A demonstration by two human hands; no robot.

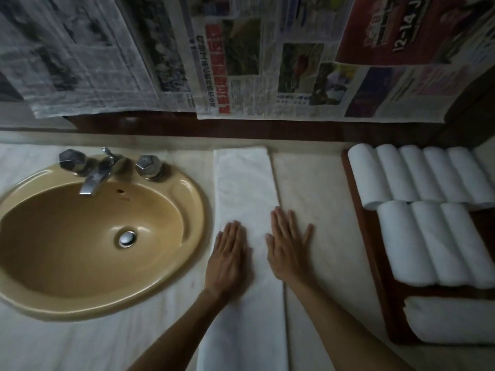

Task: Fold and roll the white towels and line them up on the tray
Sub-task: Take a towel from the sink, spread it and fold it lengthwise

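Both hands lie flat, fingers straight: left hand (229, 259) on the folded towel (247, 210), right hand (289, 247) across its right edge, partly on the counter (310, 183). That white towel is a long narrow strip running away from the person, beside the tan sink (187, 199). Rolled towels (417, 175) line the wooden tray (375, 253) at the right in two rows. Newspapers (241, 62) cover the wall behind
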